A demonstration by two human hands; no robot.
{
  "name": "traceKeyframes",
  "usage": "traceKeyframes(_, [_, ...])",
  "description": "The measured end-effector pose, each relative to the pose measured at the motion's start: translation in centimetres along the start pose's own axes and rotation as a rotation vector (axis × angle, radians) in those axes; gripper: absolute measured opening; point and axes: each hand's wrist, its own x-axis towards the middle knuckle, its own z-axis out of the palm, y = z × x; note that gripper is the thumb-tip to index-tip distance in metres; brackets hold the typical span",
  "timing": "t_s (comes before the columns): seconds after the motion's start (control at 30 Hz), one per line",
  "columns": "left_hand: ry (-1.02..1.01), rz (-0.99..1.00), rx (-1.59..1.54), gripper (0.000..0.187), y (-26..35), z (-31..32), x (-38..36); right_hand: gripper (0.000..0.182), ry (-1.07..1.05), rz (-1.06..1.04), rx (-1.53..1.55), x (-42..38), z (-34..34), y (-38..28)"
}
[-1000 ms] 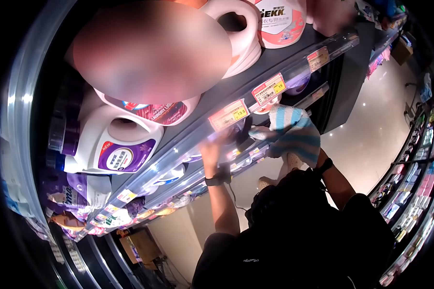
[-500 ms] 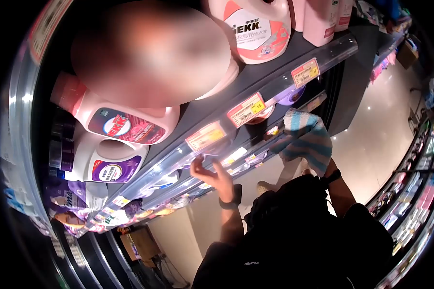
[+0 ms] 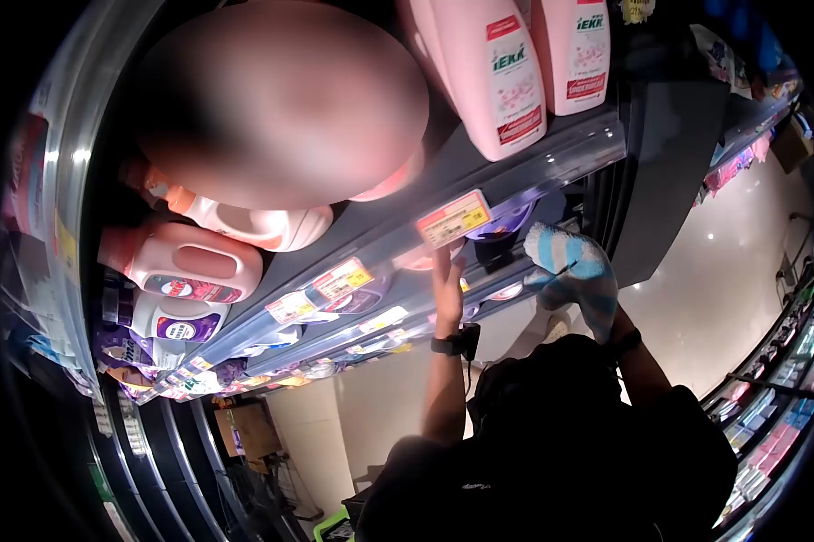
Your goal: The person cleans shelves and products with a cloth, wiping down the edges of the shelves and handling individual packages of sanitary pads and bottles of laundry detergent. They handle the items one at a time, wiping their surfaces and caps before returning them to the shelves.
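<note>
You are looking at pink detergent bottles point(image 3: 513, 77) standing on the upper shelf point(image 3: 551, 154), while more pink jugs point(image 3: 186, 266) are lying to the left beside a white jug with a purple label point(image 3: 174, 321). A cardboard box point(image 3: 244, 432) is sitting low down, and the pale shop floor point(image 3: 723, 271) is shining to your right.

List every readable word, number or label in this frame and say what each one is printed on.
"iEKK": red panel on the tall pink detergent bottle.
"iEKK": red panel on the neighbouring pink bottle.
Yellow and red price tag above the left hand: digits blurred.
Lower shelf tags: unreadable.
Right hand's striped blue and white cloth: no text.
</note>
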Motion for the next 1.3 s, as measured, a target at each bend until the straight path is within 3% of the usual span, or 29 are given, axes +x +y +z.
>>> traceKeyframes(0.03, [-0.1,0.043,0.097,0.052,-1.3,-0.7,1.1,0.021,-0.001,0.003,-0.003,0.0,-0.8,-0.5])
traceKeyframes(0.13, [0.014,0.097,-0.143,0.048,-3.2,0.8,2.5,0.021,0.028,0.023,-0.02,-0.2,-2.4,-1.3])
traceKeyframes(0.27, [0.165,-0.022,-0.028,0.035,-3.3,1.4,4.6,0.02,0.047,0.044,-0.033,-0.3,-3.1,-1.8])
traceKeyframes(0.33, [0.2,0.33,0.445,0.02,-4.2,1.3,4.6,0.02,0.057,0.056,-0.038,-0.3,-3.0,-1.7])
traceKeyframes(0.4, [0.241,0.247,0.178,0.02,-4.2,1.7,4.5,0.019,0.061,0.065,-0.039,-0.3,-3.2,-1.7])
traceKeyframes(0.43, [0.286,0.275,0.199,0.021,-3.6,2.1,4.0,0.019,0.065,0.071,-0.044,-0.4,-3.2,-1.7])
traceKeyframes(0.53, [0.353,0.071,0.138,0.029,-2.9,0.8,2.6,0.019,0.074,0.095,-0.034,-0.6,-2.4,-1.2])
traceKeyframes(0.57, [0.373,0.156,0.013,0.027,-3.4,0.2,2.5,0.018,0.072,0.1,-0.03,-0.5,-2.0,-1.0])
traceKeyframes(0.67, [0.415,0.113,-0.014,0.022,-0.2,-0.6,0.8,0.018,0.065,0.121,-0.014,0.0,-0.3,-0.1])
traceKeyframes(0.8, [0.577,0.075,0.064,0.028,1.8,-3.3,-0.3,0.018,0.028,0.151,-0.003,0.7,1.8,1.1])
traceKeyframes(0.83, [0.625,0.122,0.078,0.038,2.6,-3.5,-0.2,0.019,0.003,0.156,0.006,1.0,2.3,1.7])
traceKeyframes(0.97, [0.504,0.091,0.01,0.036,2.4,-6.6,-1.1,0.025,-0.094,0.17,0.079,1.8,3.2,3.7])
traceKeyframes(1.1, [0.354,0.066,-0.137,0.033,7.4,-6.1,-3.3,0.032,-0.293,0.228,0.367,3.8,2.8,8.9])
traceKeyframes(1.17, [0.271,0.06,0.007,0.03,6.6,-6.9,-4.4,0.035,-0.425,0.255,0.528,5.0,3.1,12.9])
traceKeyframes(1.23, [0.192,-0.004,0.09,0.031,7.2,-6.2,-5.8,0.039,-0.444,0.14,0.444,5.1,5.6,14.7])
traceKeyframes(1.3, [0.132,-0.05,0.116,0.034,8.3,-4.9,-7.1,0.042,-0.347,-0.147,-0.026,3.9,9.1,13.9])
